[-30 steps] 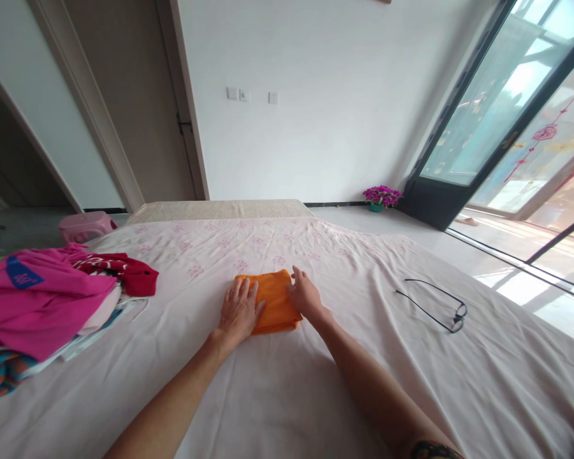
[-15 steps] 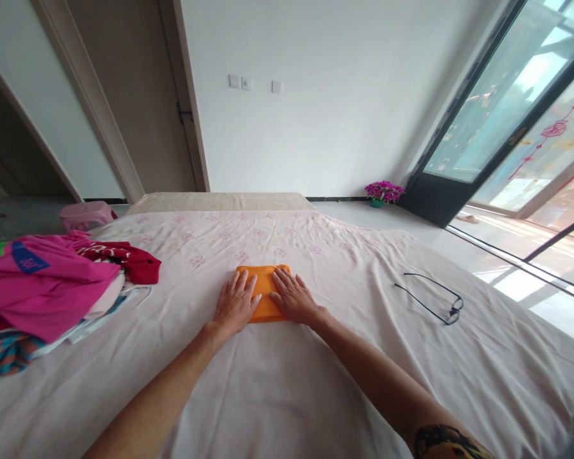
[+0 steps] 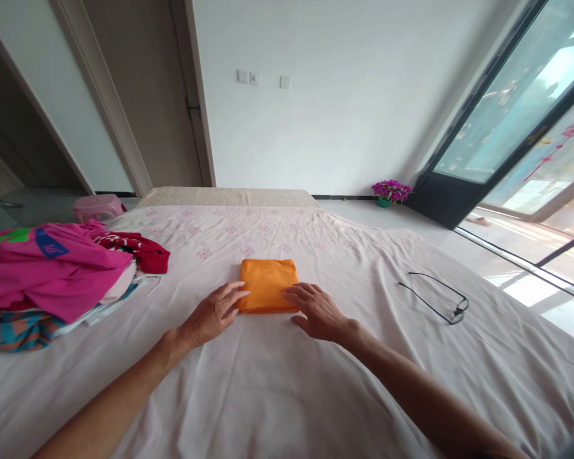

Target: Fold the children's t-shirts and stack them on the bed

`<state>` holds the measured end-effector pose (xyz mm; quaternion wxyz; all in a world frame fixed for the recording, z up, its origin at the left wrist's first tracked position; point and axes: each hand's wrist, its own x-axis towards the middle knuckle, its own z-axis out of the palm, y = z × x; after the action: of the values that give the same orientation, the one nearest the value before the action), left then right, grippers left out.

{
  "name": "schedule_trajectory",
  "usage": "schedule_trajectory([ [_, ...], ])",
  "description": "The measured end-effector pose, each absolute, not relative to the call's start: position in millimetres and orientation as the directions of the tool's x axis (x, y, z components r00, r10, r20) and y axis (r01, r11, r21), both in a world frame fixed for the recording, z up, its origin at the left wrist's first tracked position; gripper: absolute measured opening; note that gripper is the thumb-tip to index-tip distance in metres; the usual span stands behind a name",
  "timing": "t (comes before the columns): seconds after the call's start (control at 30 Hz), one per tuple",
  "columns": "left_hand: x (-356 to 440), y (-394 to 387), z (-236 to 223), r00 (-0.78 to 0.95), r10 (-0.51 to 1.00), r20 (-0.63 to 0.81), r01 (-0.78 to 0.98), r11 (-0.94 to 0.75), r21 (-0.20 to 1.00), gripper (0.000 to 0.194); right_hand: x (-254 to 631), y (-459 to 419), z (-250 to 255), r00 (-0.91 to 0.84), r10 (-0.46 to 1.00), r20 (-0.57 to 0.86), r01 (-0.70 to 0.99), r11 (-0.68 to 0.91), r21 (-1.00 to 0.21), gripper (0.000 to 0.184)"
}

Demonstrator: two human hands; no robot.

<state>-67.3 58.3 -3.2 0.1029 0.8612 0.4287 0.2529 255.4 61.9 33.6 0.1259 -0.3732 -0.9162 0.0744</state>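
A folded orange cloth (image 3: 268, 285), squared into a neat flat packet, lies on the pale bedsheet (image 3: 268, 382) in front of me. At its left edge is my left hand (image 3: 214, 313), open, with the fingertips at the cloth's side. My right hand (image 3: 318, 312) is open too, its fingertips over the right edge and its thumb apart, below the near corner. Neither hand grips the cloth. Whether the fingertips touch it or hover just over it, I cannot tell.
On the left lies a heap of clothes with a magenta garment (image 3: 62, 268) on top and a red garment (image 3: 148, 254) beside it. Black-framed glasses (image 3: 458, 312) rest on the sheet at right. Beyond the bed are a pink stool (image 3: 98, 207) and purple flowers (image 3: 391, 190).
Both hands have slid off the top of the orange cloth, outward to its sides, uncovering most of it. The view has shifted slightly.
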Motion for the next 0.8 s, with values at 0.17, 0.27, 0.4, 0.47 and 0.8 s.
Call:
schedule_trajectory([
  [0.17, -71.5, 60.4, 5.8, 0.593, 0.753, 0.286, 0.674, -0.658, 0.335, 0.059, 245.1, 61.3, 25.4, -0.704, 0.703, 0.101, 0.695, 0.711, -0.109, 0.040],
  [0.27, -70.9, 68.9, 4.6, 0.610, 0.734, 0.300, 0.684, -0.678, 0.269, 0.054, 242.1, 70.3, 16.7, -0.691, 0.714, 0.115, 0.711, 0.699, -0.075, 0.034],
  [0.4, -65.4, 78.0, -1.9, 0.597, 0.708, 0.377, 0.661, -0.701, 0.270, 0.038, 239.5, 80.6, 19.3, -0.616, 0.774, 0.146, 0.762, 0.632, -0.137, 0.036],
  [0.47, -60.4, 79.6, -1.4, 0.548, 0.711, 0.442, 0.637, -0.696, 0.331, 0.029, 238.4, 83.4, 31.4, -0.559, 0.805, 0.198, 0.772, 0.592, -0.230, 0.040],
  [0.8, -31.6, 83.1, 69.1, -0.148, 0.929, 0.340, 0.473, -0.236, 0.849, 0.024, 219.6, 115.7, 101.0, -0.163, 0.925, 0.343, 0.339, 0.379, -0.861, 0.047],
])
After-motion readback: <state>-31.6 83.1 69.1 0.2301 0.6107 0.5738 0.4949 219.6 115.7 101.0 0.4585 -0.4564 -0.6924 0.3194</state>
